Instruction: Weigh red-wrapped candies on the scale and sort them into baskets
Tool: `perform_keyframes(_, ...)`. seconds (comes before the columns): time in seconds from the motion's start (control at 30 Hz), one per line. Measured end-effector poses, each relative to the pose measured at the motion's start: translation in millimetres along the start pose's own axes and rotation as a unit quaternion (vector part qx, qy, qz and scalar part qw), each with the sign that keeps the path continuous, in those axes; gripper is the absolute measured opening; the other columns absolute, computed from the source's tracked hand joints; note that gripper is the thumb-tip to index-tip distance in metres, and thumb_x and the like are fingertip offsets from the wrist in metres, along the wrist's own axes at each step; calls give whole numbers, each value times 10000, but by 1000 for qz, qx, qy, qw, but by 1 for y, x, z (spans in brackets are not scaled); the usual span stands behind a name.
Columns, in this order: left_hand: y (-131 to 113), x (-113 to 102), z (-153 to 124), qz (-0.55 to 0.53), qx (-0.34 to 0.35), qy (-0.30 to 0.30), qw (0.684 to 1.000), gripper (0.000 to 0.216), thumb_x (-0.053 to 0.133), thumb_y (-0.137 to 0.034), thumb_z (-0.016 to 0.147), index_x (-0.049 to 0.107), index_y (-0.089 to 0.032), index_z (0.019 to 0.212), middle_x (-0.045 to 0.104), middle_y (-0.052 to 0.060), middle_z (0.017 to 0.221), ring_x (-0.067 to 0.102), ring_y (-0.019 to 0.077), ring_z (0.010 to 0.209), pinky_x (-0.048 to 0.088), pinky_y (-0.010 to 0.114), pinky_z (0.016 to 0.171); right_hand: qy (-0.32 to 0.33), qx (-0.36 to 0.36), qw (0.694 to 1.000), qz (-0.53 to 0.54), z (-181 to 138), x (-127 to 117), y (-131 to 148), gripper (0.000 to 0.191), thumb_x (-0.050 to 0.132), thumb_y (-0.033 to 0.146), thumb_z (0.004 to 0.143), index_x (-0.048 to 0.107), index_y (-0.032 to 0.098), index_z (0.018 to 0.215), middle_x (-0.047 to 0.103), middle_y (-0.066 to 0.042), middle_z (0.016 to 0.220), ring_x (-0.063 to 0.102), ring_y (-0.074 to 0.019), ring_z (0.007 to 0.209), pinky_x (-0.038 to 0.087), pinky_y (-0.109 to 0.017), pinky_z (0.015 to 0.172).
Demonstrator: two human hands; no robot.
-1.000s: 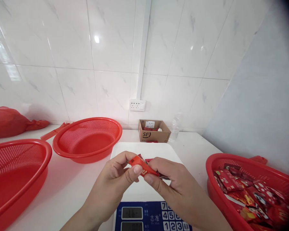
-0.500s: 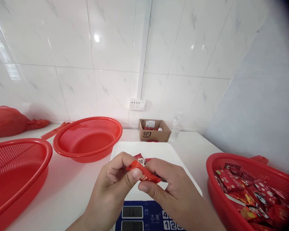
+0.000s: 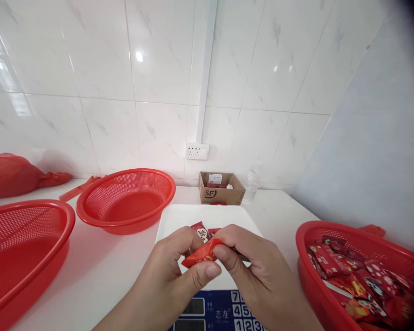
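Observation:
A small orange-red snack packet (image 3: 200,254) is pinched between my left hand (image 3: 174,271) and my right hand (image 3: 253,264). Both thumbs press on its near side, and the fingers curl behind it. Just beyond the hands, a dark red packet with a pale label (image 3: 200,231) shows in part; my fingers hide the rest, so I cannot tell whether it is held or lies on the scale. Below the hands is a digital scale with a white pan (image 3: 207,212) and a blue keypad panel (image 3: 221,310).
On the right stands a red basket (image 3: 305,239) with many red snack packets (image 3: 352,276). Two red baskets, one nearer (image 3: 60,216) and one farther (image 3: 134,220), are on the left. A cardboard box (image 3: 224,196), a clear bottle (image 3: 251,184) and a red bag (image 3: 14,174) stand along the wall.
The orange-red packet has turned in my hands, its left end now pointing lower. My left thumb has slid down and right, and my right thumb has moved up onto the packet.

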State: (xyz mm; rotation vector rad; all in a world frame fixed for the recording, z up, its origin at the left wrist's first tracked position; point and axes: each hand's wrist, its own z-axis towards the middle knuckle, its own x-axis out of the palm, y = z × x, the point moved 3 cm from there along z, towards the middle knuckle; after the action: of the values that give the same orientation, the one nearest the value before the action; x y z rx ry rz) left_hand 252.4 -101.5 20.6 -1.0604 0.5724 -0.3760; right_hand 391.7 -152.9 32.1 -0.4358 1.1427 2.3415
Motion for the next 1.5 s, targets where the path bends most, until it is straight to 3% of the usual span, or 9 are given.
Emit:
perform_keyframes(0.27,-10,3,-5,63,131,-16,989,363,512,-255,928,364,-213,599,360,-34,577,358,129,504,314,288,517,39,10,999,27,-3,4,4,323,399,358,1005,555,212,763,597,18,688,530,-119,620,407,-237,586)
perform_keyframes(0.43,-7,3,-8,5,83,1,996,442,516,-365,929,292,-210,581,312,-37,576,320,129,516,285,300,512,37,1,999,26,-4,5,6,326,415,374,999,533,216,739,554,35,650,494,-109,577,385,-228,555)
perform_keyframes(0.57,0,4,-7,-77,29,22,996,431,510,-501,918,443,-206,612,358,-28,612,349,139,573,301,284,527,26,-2,999,32,-5,4,5,306,442,364,988,535,218,735,533,39,634,483,-107,562,387,-222,538)
perform_keyframes(0.67,3,4,-4,-102,10,8,995,362,484,-499,937,561,-212,732,480,-11,688,432,152,660,371,267,608,3,5,999,37,-4,2,5,233,474,323,975,590,226,798,577,23,676,517,-118,598,409,-222,547)
perform_keyframes(0.9,-1,6,-7,-95,-20,8,995,306,419,-421,987,576,-237,799,548,-4,809,505,158,805,427,237,745,-56,58,993,88,-1,0,3,254,502,360,957,598,222,766,635,3,694,599,-137,654,465,-238,614)
perform_keyframes(1.03,-2,5,-7,-101,2,33,994,259,431,-388,989,628,-249,895,601,7,882,549,168,858,450,250,790,-2,61,996,67,-3,-1,-2,329,512,475,936,585,207,759,618,-2,681,560,-137,610,430,-246,552)
perform_keyframes(1.2,-4,4,-5,-88,18,43,995,271,449,-370,982,658,-226,885,617,31,888,570,189,844,470,291,788,62,41,995,72,-3,4,0,392,478,548,931,585,201,784,601,-4,714,538,-138,647,453,-248,612)
perform_keyframes(1.37,-8,5,-8,-48,53,21,997,263,413,-333,987,645,-226,927,615,41,937,563,192,868,472,294,793,80,41,996,25,-2,3,7,310,451,425,969,585,206,796,619,-9,716,561,-149,661,464,-253,625)
perform_keyframes(1.5,-9,2,-12,4,57,1,998,229,422,-312,973,570,-223,824,561,4,786,539,165,741,467,274,719,72,31,997,-10,-3,0,13,261,455,322,956,546,229,730,613,13,691,559,-145,632,438,-250,590)
